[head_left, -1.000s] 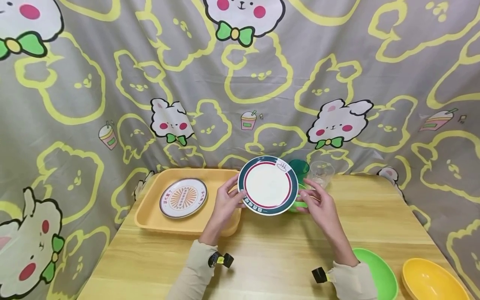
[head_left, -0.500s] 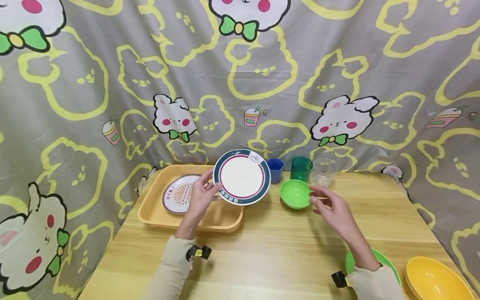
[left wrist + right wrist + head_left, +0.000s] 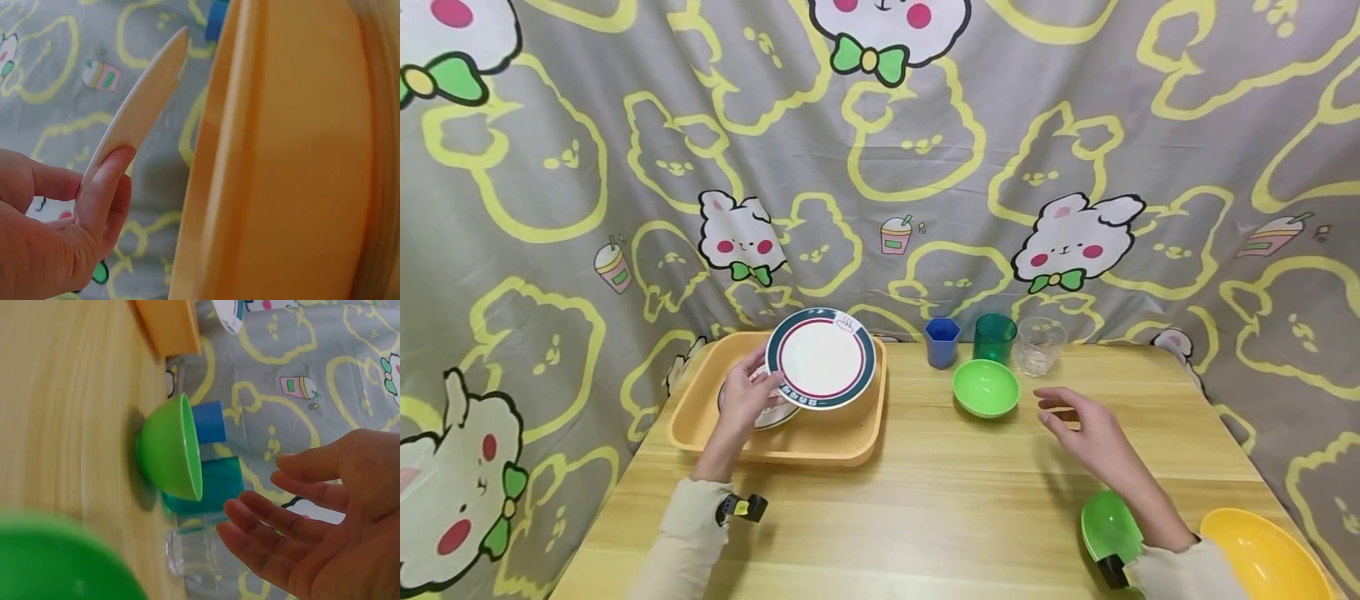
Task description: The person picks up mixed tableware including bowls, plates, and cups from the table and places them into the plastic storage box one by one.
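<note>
My left hand [image 3: 749, 395] pinches the left edge of a white plate [image 3: 822, 360] with a dark green rim and a thin red ring. The plate is held tilted above the orange tray [image 3: 842, 448], partly covering a second, patterned plate [image 3: 773, 417] lying in that tray. In the left wrist view the thumb and fingers [image 3: 103, 194] pinch the plate [image 3: 140, 100] on both faces, beside the tray wall [image 3: 294, 156]. My right hand [image 3: 1086, 425] holds nothing, its fingers loosely bent, to the right of a small green bowl [image 3: 987, 390].
Behind the small bowl stand a blue cup [image 3: 942, 343], a teal cup [image 3: 995, 340] and a clear cup [image 3: 1040, 348]. At the front right are a green bowl [image 3: 1105, 525] and a yellow bowl [image 3: 1262, 554]. A patterned curtain [image 3: 925, 167] hangs behind the table.
My right hand has let go of the plate and moved away to the right. My left hand has carried the plate leftward over the tray, uncovering the small bowl and the blue cup.
</note>
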Demonstrator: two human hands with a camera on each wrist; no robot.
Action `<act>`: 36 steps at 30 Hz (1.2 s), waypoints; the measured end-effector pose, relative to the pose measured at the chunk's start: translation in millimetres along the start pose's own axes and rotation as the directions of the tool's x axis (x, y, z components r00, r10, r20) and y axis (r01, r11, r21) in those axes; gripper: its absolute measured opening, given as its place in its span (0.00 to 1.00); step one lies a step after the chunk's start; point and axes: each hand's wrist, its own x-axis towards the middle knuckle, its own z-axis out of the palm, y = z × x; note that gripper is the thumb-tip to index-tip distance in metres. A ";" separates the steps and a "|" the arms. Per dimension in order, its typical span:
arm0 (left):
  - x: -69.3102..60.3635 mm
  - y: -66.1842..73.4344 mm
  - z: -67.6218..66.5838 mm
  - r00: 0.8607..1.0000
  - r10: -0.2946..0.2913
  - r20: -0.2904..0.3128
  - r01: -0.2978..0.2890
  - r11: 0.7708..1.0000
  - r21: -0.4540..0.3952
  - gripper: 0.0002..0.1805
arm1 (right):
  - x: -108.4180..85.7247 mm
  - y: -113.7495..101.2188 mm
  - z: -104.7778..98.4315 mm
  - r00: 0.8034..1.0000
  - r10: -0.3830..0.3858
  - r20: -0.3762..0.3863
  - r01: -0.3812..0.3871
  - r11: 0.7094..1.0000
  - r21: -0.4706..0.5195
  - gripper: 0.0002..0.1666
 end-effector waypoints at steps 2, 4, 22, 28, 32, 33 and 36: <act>0.6 -2.2 -8.5 1.000 -0.002 -0.010 0.003 1.000 0.030 0.34 | -3.4 2.6 -3.8 1.000 0.002 0.008 -0.002 1.000 -0.022 0.18; 0.7 -4.6 -16.3 1.000 -0.006 -0.010 0.007 0.998 0.062 0.34 | -6.7 5.9 -7.2 1.000 -0.002 0.009 0.002 0.999 -0.043 0.17; 9.5 -18.6 -73.3 0.987 -0.148 -0.064 0.160 0.948 0.275 0.36 | -36.5 40.6 -23.4 0.995 0.019 0.097 -0.005 0.991 -0.133 0.15; 11.1 -20.7 -82.9 0.978 -0.191 -0.079 0.206 0.933 0.294 0.36 | -44.2 48.3 -31.9 0.979 0.051 0.198 -0.026 0.991 -0.128 0.13; 12.3 -24.2 -85.5 0.978 -0.191 -0.088 0.209 0.928 0.309 0.37 | -49.6 53.7 -37.7 0.963 0.088 0.255 -0.056 0.990 -0.129 0.12; 12.6 -25.0 -86.2 0.978 -0.191 -0.086 0.208 0.927 0.313 0.37 | -50.9 55.3 -39.2 0.960 0.092 0.266 -0.059 0.990 -0.131 0.11; 12.8 -26.9 -88.7 0.979 -0.191 -0.077 0.205 0.925 0.319 0.36 | -54.8 60.1 -43.7 0.951 0.090 0.297 -0.052 0.990 -0.133 0.11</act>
